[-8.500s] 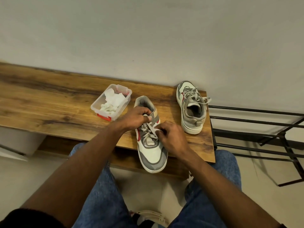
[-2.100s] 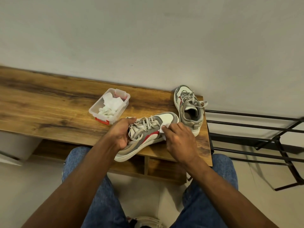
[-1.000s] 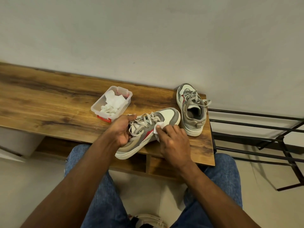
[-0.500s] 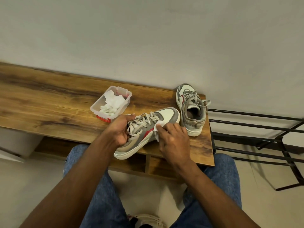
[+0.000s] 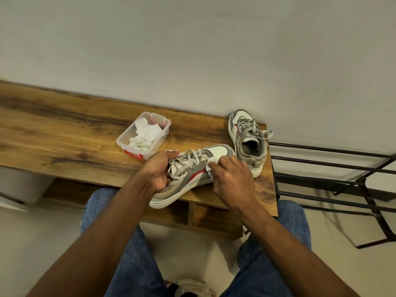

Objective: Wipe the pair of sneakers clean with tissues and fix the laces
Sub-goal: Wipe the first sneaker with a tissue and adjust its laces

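Plain grey wall fills the upper half of the frame, and below it a wooden bench runs in from the left edge to right of centre. At centre frame a grey and white sneaker lies tilted on its side at the front edge of the bench, its toe pointing up and right and its heel hanging over the edge. The left hand grips it at the collar, fingers curled into the opening beside the loose laces. The right hand pinches a white tissue and presses it against the side of the sneaker near the toe. The second sneaker stands upright at the right end of the bench, toe toward the wall, just beside the toe of the first; whether they touch cannot be told. Left of centre on the bench sits a clear box with red clips, holding crumpled tissues. A black metal rack stands at the right edge of the frame. Blue jeans cover the person's knees at the bottom.
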